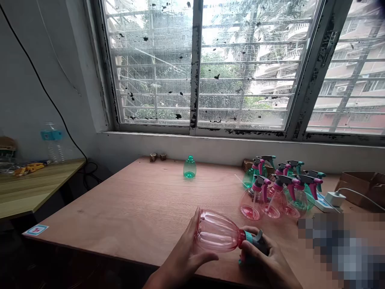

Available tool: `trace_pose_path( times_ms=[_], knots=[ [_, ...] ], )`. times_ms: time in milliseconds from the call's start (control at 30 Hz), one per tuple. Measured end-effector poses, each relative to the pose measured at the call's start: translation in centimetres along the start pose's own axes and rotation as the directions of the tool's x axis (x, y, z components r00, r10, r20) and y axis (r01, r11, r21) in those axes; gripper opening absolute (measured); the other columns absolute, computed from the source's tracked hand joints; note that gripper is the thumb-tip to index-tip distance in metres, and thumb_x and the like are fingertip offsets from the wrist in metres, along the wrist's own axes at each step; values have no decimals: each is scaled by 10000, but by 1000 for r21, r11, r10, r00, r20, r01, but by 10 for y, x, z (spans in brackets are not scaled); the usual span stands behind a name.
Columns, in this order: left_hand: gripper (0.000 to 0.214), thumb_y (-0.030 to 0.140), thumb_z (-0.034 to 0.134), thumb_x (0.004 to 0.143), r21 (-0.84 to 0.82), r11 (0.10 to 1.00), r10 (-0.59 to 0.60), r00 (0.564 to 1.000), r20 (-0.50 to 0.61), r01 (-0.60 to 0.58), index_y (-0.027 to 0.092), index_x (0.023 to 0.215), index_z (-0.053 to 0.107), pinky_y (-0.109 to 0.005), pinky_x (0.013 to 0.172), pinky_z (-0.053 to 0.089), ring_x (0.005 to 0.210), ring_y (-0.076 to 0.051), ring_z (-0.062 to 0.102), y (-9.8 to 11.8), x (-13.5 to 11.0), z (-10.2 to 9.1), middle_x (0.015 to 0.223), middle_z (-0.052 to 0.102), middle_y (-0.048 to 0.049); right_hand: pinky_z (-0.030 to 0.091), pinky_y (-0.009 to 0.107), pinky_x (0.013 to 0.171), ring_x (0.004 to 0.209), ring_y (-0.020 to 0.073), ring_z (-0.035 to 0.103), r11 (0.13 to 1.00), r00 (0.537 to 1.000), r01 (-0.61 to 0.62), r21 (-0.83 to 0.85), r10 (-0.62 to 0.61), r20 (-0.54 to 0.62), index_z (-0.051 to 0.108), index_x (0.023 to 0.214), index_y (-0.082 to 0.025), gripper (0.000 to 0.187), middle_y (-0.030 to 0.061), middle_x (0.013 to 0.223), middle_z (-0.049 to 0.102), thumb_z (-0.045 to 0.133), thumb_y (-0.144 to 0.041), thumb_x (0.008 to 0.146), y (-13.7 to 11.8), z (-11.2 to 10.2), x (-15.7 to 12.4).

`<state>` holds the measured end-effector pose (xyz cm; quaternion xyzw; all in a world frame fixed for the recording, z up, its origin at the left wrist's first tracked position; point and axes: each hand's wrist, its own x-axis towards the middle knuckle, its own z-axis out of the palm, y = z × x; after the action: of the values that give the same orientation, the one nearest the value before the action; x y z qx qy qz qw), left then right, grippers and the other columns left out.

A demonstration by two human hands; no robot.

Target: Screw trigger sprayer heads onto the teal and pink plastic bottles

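A pink translucent spray bottle point(217, 232) lies on its side above the near edge of the wooden table point(135, 208). My left hand point(187, 253) cups the bottle's round body from the left and below. My right hand point(264, 257) is closed round the grey and teal trigger sprayer head point(255, 237) at the bottle's neck. The sprayer's nozzle end is hidden under my fingers.
A green bottle without a sprayer point(189, 167) stands at the table's far middle. Several pink and green spray bottles point(276, 188) cluster at the right, near a power strip point(326, 199) and a cardboard box point(362, 185). A second table point(33, 184) stands at the left.
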<state>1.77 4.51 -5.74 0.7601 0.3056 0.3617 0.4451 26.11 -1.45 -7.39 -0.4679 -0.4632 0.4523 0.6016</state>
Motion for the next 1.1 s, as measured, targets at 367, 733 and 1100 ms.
trace_pose_path(
  times_ms=[367,733,1100],
  knots=[
    [1263,316,876,683,-66,998,11,1000,11,-11,273,1563,-28,-479,1146,337,1343,-336,436,-2,1,2,1578,284,-155,493,282,557,556,183,620,998,999,-21,62,20,30,671,1022,-179,488,9,619,691,838,-509,703,-2,2,-3],
    [1248,377,846,721,-70,997,18,999,35,-16,251,1560,-69,-512,1144,333,1374,-359,397,-1,-1,1,1609,215,-190,491,268,504,531,179,606,996,999,-40,85,38,21,674,1022,-188,506,10,603,671,839,-531,688,-2,3,-4],
    [1281,406,835,727,36,999,31,999,23,-32,268,1545,-141,-504,1170,300,1414,-360,360,1,-2,2,1630,154,-183,507,311,539,533,197,618,996,999,-35,78,36,-18,687,999,-185,516,-2,603,657,842,-545,664,-5,6,-4]
  ],
)
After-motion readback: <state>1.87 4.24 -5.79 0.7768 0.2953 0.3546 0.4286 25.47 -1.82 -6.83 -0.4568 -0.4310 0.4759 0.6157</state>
